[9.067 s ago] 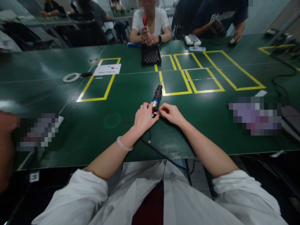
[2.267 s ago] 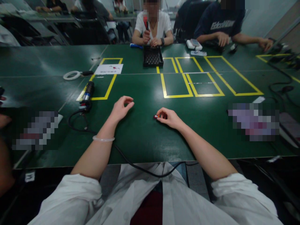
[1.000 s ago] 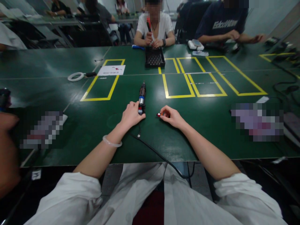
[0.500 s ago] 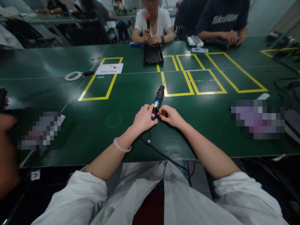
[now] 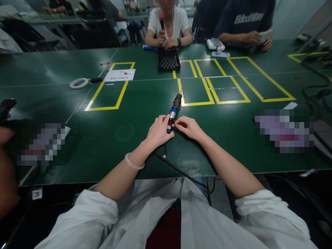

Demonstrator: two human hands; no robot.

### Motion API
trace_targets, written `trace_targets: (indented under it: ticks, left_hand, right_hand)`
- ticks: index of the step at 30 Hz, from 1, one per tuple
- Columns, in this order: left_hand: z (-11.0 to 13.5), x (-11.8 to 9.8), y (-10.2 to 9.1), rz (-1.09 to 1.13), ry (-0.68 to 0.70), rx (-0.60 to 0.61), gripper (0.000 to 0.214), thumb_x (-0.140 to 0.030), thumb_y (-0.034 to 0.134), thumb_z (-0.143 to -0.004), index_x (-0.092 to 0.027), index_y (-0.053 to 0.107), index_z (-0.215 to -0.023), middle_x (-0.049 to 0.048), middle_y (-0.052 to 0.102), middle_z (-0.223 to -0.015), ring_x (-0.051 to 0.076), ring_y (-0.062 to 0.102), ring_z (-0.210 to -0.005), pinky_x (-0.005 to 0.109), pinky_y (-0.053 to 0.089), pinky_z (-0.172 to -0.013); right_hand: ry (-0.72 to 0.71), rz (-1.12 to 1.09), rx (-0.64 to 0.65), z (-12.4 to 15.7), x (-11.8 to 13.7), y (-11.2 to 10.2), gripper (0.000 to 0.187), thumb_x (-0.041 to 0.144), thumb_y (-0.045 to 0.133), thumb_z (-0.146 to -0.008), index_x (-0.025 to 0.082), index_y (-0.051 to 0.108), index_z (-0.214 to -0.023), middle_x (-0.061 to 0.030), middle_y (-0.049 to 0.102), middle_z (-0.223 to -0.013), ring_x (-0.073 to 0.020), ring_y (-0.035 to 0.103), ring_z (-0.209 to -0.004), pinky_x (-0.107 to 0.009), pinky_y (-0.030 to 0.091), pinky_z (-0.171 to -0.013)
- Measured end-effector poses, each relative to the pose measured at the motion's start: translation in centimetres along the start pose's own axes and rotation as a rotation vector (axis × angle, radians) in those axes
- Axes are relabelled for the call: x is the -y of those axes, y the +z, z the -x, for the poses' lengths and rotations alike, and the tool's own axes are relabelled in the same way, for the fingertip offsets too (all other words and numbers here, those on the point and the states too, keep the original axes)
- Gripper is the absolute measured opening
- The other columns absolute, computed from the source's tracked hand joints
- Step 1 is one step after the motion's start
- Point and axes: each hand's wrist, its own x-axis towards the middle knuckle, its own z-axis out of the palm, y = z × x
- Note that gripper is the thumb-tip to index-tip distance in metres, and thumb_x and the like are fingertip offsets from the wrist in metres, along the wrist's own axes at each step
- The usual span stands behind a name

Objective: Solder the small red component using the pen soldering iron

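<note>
Blue-banded black-and-silver cylindrical tool (image 5: 174, 110) is looking stiff, best barrel-held, left grip (image 5: 158, 131) clasping its rear, right grip's (image 5: 190, 128) hold unclear.

On my feed, a glossy, flat, dark-green tabletop (image 5: 145, 100) spreads around the grip, a whitish sheen of light (image 5: 193, 170) on the near side. Far beyond the grip, leftward, I see a black, broad-backed chair (image 5: 88, 38); far right, a bluish-grey wall (image 5: 298, 17); nearer, below, grey tiled floor (image 5: 220, 194).
</note>
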Motion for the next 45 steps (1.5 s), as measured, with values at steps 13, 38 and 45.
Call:
trace_targets:
  ticks: [13,38,45]
  left_hand:
    - [-0.6,-0.7,0.7,-0.094,-0.086,-0.076,0.063,-0.054,0.052,-0.093,-0.018,0.043,-0.144,0.0149,0.052,-0.129,0.03,0.055,-0.11,0.039,0.05,-0.085]
    - [2.7,15.2,-4.9,-0.326,-0.399,-0.008,0.075,-0.064,0.035,-0.094,-0.017,0.039,-0.151,0.0202,0.049,-0.135,0.037,0.052,-0.116,0.045,0.044,-0.097]
    - [4.9,22.4,-7.5,-0.468,-0.626,0.02,0.074,-0.064,0.024,-0.095,-0.015,0.038,-0.149,0.0174,0.049,-0.141,0.035,0.044,-0.126,0.053,0.027,-0.11]
  right_hand:
    - [0.109,-0.172,-0.035,0.2,0.0,-0.1,0.011,0.023,0.054,-0.083,0.019,0.06,-0.091,-0.0013,0.068,-0.082,-0.0141,0.06,-0.066,-0.028,0.046,-0.068]
    - [0.057,-0.112,0.081,0.3,-0.8,0.2,0.014,0.029,0.056,-0.088,0.018,0.064,-0.092,-0.0015,0.067,-0.079,-0.0141,0.058,-0.07,-0.027,0.043,-0.068]
    - [0.058,-0.077,0.096,0.3,-0.7,0.2,0.014,0.029,0.057,-0.088,0.018,0.065,-0.092,-0.0009,0.066,-0.077,-0.0147,0.058,-0.07,-0.027,0.042,-0.068]
